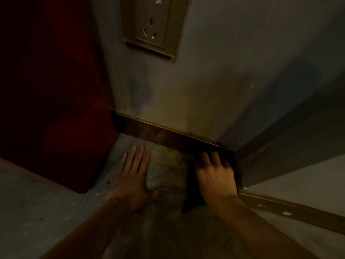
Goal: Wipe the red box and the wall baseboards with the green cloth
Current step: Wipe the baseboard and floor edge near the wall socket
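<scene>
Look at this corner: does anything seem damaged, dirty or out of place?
The wall above the baseboard shows dark blotchy stains and a few pale chips. Small white flecks lie by the right baseboard. The wall socket looks intact.

Your left hand (133, 181) lies on open floor (37, 212), with the red box (52, 90) walling off its left. Ahead the baseboard (158, 134) blocks you, and the corner (235, 156) boxes in your right hand (214, 176).
</scene>
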